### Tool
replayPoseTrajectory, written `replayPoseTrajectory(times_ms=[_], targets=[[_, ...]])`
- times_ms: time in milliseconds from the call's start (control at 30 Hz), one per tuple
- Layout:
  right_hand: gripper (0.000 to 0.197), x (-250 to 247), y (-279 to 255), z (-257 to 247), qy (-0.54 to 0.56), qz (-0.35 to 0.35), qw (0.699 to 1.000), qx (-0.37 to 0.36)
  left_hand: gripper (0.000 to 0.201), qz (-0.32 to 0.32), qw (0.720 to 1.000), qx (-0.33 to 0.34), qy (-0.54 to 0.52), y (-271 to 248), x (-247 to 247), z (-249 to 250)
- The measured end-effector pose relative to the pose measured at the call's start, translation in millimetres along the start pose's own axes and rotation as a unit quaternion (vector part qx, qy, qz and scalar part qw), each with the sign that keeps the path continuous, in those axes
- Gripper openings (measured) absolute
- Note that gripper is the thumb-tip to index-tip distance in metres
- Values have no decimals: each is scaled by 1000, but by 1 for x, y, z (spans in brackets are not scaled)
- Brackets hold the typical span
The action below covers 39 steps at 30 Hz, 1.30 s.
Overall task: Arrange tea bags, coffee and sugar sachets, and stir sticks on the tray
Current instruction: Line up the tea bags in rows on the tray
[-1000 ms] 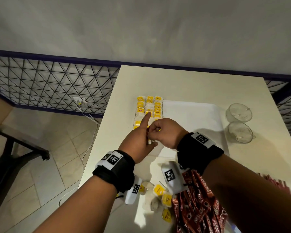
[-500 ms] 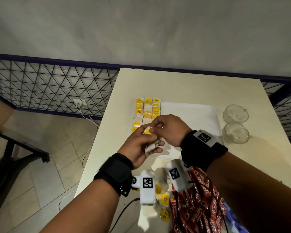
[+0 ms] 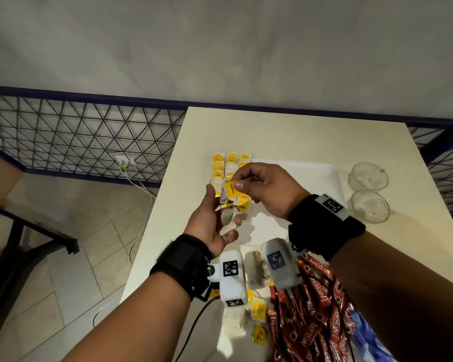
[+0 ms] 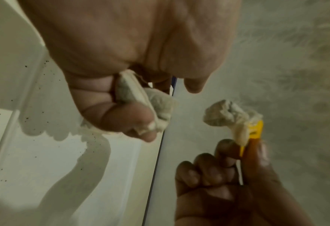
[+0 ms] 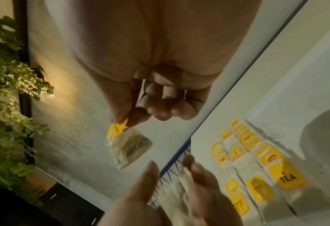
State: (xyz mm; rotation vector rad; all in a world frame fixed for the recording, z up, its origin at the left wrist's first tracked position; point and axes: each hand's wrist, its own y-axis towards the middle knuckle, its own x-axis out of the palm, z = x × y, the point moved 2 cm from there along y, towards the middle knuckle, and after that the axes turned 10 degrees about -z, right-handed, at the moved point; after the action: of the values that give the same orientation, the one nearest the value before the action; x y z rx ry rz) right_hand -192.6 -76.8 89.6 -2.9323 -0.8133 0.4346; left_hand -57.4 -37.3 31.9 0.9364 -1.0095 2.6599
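head view: the right hand (image 3: 266,190) is held above the left part of the white tray (image 3: 324,178), and a yellow tag (image 3: 232,189) is pinched between its thumb and forefinger, the other fingers being curled in. in the right wrist view a tea bag (image 5: 130,149) is seen hanging in the air from that tag, clear of the table. the left hand (image 3: 211,222) is raised just beside it, palm turned toward the right hand; a small bunch of tea bags (image 4: 140,97) is gripped by its lower fingers, while the forefinger and thumb are stretched out and apart. how many bags are in the bunch cannot be told.

three rows of tea bags (image 3: 229,163) with yellow tags are laid flat and close together at the tray's left end, partly hidden by both hands. loose tea bags (image 3: 258,308) are scattered on the table (image 3: 285,134) near its front edge, under the wrist cameras, and a heap of red coffee sachets (image 3: 311,322) is lying just to their right. two clear glass cups (image 3: 369,190) are placed on the table beside the tray's right edge.
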Motion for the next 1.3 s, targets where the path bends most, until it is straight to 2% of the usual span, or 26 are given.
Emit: replayPoseTrajectory(times_ms=[67,100,200,233,300,400,433,533,633,733,800,867,933,1000,1100,1200,1267,1300], targets=[[16,-4,2,-2,13,10,1000,-11,53,65,995,50,48,0,-3,2],[16,-5,2,-3,18,18,1000,-10,46,88,988,98,80,-2,-5,5],[13,-5,3,-1,63,44,997,4,9,85,948,250,178,-11,-2,18],[12,-4,3,0,88,51,995,7,12,73,930,281,227,-12,-3,21],[12,0,2,1,135,61,989,17,31,62,885,309,342,-10,-4,26],[14,2,1,1,163,64,984,29,24,89,838,323,430,-6,-4,31],[14,2,1,2,160,64,985,30,22,93,833,325,438,-4,-5,33],[16,-2,0,5,63,71,995,30,15,54,841,305,443,-6,-1,39],[31,-6,-1,5,-10,44,999,22,11,5,852,256,457,-7,0,41],[14,-9,-4,-1,-45,16,998,30,17,-26,868,206,452,-7,1,41],[15,-9,-4,-2,-36,4,999,40,21,-39,867,196,457,-9,3,41],[25,-10,-2,0,-22,-20,997,64,17,-42,864,192,463,-10,3,41],[19,-10,0,2,-19,-36,996,80,14,-44,864,187,465,-12,2,41],[11,-11,1,2,-35,-28,997,64,13,-49,865,186,463,-14,2,41],[14,-11,4,-1,-72,-13,997,31,4,-40,861,220,456,-17,5,43],[17,-9,7,-5,-121,17,992,14,21,-15,844,245,477,-9,2,42],[20,-9,9,-7,-137,37,990,8,33,4,839,229,494,-3,-2,41],[20,-9,10,-7,-143,43,989,9,32,9,838,225,498,-1,-4,40]])
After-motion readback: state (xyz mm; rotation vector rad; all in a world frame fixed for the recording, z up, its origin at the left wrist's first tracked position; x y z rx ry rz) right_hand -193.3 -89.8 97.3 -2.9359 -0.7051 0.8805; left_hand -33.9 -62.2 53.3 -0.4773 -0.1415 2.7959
